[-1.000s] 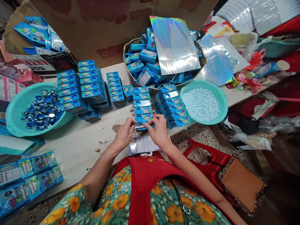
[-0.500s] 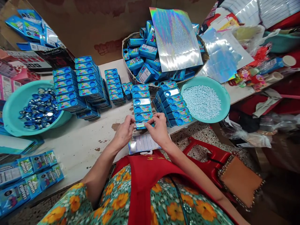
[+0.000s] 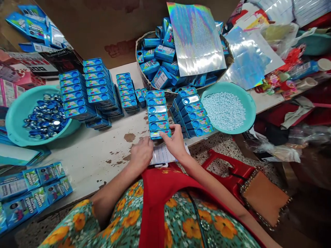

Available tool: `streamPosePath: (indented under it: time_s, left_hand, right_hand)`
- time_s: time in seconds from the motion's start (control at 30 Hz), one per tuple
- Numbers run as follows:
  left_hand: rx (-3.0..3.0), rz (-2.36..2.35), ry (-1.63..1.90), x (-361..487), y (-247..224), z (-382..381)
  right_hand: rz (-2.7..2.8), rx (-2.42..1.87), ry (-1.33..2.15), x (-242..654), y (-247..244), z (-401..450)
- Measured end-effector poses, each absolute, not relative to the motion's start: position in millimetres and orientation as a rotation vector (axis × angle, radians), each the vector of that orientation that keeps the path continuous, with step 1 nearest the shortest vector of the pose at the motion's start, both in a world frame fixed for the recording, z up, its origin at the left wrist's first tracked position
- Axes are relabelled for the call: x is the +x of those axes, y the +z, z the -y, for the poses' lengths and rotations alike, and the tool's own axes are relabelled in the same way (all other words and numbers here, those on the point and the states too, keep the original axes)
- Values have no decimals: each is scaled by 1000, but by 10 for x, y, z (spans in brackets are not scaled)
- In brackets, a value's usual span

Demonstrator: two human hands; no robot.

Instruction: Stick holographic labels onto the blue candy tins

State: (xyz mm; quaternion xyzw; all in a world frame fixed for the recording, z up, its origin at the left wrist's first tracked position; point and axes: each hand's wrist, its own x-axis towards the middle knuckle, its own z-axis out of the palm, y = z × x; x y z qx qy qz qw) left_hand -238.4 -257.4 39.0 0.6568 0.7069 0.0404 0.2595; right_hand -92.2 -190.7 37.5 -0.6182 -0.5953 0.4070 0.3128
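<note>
A row of small blue candy boxes [image 3: 158, 117], each with a round recess in its top, runs away from me on the white table. My right hand [image 3: 176, 143] is closed on the nearest candy box [image 3: 156, 134], thumb on its top face and fingers at its right side. A shiny strip lies across that box's recess. Just left of and below it, my left hand [image 3: 141, 154] rests with curled fingers by the left part of a lined, shiny sheet [image 3: 163, 154]. Its fingertips are hidden, so what they pinch does not show.
Stacked blue boxes [image 3: 74, 96] stand at left beside a turquoise basin [image 3: 15, 117] of shiny blue caps. A second turquoise basin [image 3: 250, 113] holds pale blue candies. Behind, a carton [image 3: 141, 77] of blue boxes carries a holographic sheet [image 3: 198, 41]. A red stool [image 3: 222, 168] stands right.
My left hand has left the nearest box and dropped down and slightly left to the lined sheet. The right hand stays on the box. The view has shifted slightly.
</note>
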Motion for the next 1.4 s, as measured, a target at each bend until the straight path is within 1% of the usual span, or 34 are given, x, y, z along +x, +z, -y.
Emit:
streamPosePath:
  time_s: [0.07,0.17,0.23,0.3,0.37,0.47,0.57,0.73,0.9,1.0,1.1,1.17,1.27,1.33,1.4]
  left_hand:
    - [1728,-1841,2,-2508,220,2555]
    - [1462,-1682,137,-2790,-92,2576]
    - [1267,-1519,255,-2916,-244,2640]
    - [1151,-1436,323,-2947,-325,2715]
    - [1120,-1466,372,-2914,-354,2764]
    - [1133,-1515,387,-2847,-369,2777]
    - [1148,-1560,383,-2822,-389,2773]
    - [1092,-1666,408,-2797,-464,2798]
    - [1080,-1708,408,-2781,-567,2791]
    - [1112,-1748,414,-2807,-429,2790]
    - [1116,-1756,732,-2814,6,2793]
    - [1157,-1560,903,-2774,375,2781]
    - [1272,-1263,818,-2665,787,2719]
    - [1249,-1238,756,-2613,886,2644]
    - [1158,-1265,746,-2614,881,2548]
  right_hand:
    - [1506,-1585,1109,-865,372,1939]
    - [1365,-1609,1106,-670,388,2080]
    - [1495,-1613,1188,-560,379,2207]
    - [1825,-1498,1356,-549,327,2312]
    - [2161,-1315,1439,-654,225,2366]
    - [2521,-1231,1332,-909,42,2357]
    - [2750,-1202,1227,-1063,-55,2314]
    - [2890,-1010,1221,-1013,-19,2293]
    - [2765,-1046,1302,-1019,126,2302]
    - [2570,-1099,1295,-1008,400,2284]
    - [2291,-1124,1381,-928,789,2225]
    - [2115,-1120,1501,-872,1027,2179]
    - [1920,-1122,1633,-834,1226,2116]
    - [1801,-1171,1626,-836,1230,2067]
    - [1686,-1253,1544,-844,1163,1998]
